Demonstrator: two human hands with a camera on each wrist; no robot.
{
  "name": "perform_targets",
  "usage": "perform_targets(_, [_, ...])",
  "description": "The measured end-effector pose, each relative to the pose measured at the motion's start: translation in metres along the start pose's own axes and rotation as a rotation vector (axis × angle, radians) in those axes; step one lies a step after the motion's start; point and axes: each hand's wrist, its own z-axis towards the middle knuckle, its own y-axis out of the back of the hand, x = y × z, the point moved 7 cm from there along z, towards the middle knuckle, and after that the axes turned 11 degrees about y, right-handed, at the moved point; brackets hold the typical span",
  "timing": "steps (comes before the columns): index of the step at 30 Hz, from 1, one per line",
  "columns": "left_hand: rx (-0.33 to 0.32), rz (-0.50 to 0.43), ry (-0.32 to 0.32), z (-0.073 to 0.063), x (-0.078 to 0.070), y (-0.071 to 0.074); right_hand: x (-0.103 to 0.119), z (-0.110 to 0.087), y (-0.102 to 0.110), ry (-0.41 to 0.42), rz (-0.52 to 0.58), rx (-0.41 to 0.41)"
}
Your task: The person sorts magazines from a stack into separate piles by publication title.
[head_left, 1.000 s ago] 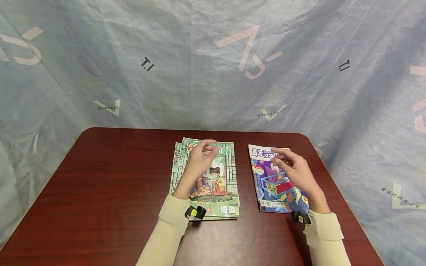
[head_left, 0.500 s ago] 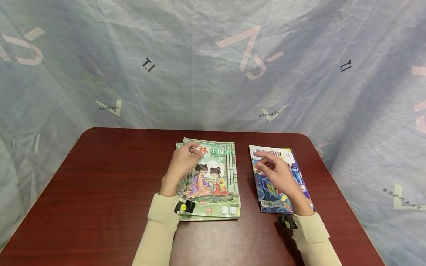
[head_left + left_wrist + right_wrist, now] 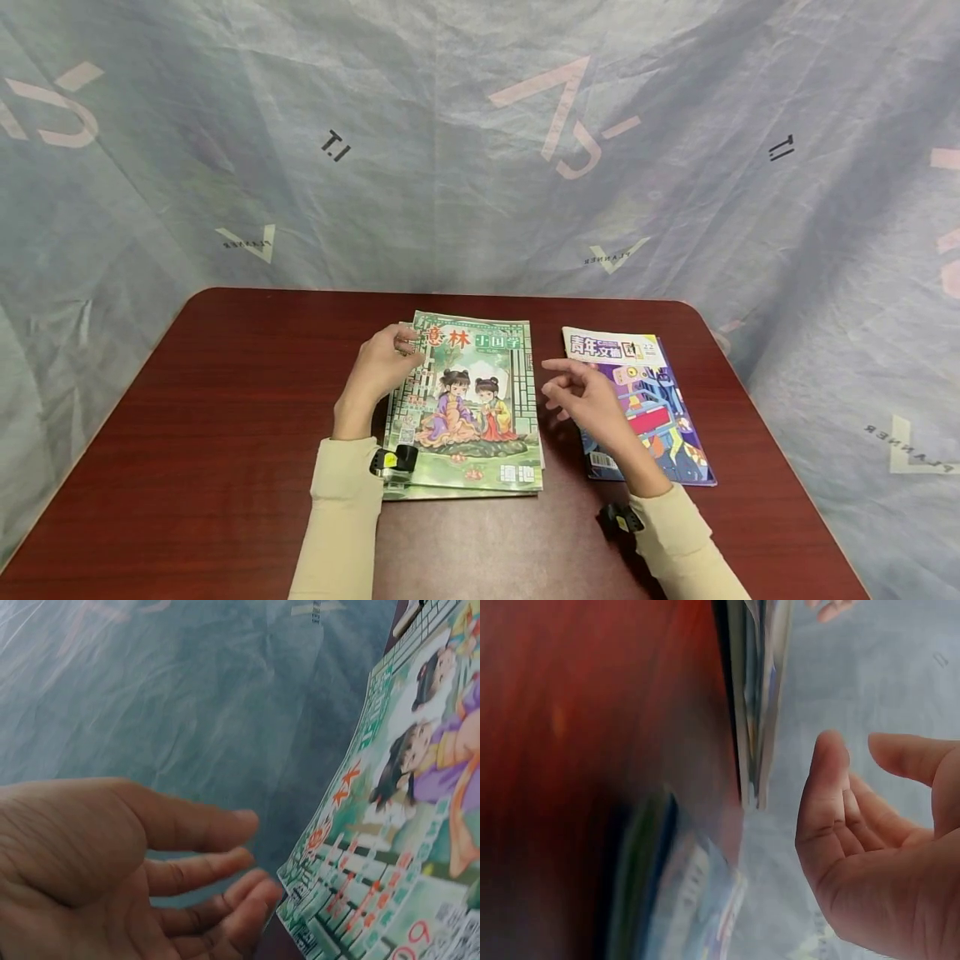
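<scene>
A green magazine with two illustrated girls on its cover lies on a small stack, a similar green one peeking out beneath it. My left hand hovers at the stack's left edge, fingers loosely bent with nothing between them. In the left wrist view the fingertips of that hand come close to the cover's corner. To the right lies a purple and blue magazine. My right hand is above the gap between the two piles, fingers relaxed and holding nothing; its forearm covers part of the purple magazine.
The dark red wooden table has rounded far corners. Behind it hangs a grey printed cloth, which also runs down both sides. In the right wrist view the page edges of the stack stand out.
Both hands have moved left: the left from over the green cover to its left edge, the right from above the purple magazine to the gap. The magazines stay in place.
</scene>
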Motion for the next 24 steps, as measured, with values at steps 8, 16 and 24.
perform_targets(8, [0.05,0.027,0.092,0.0,0.012,0.002,-0.01,-0.004,-0.018,-0.13,0.055,0.04])
perform_targets(16, [0.088,0.102,0.1,0.001,0.014,-0.003,-0.016,-0.007,-0.025,-0.18,0.088,0.1])
perform_targets(24, [0.1,0.108,0.121,0.003,0.017,-0.007,-0.021,-0.006,-0.025,-0.173,0.074,0.108])
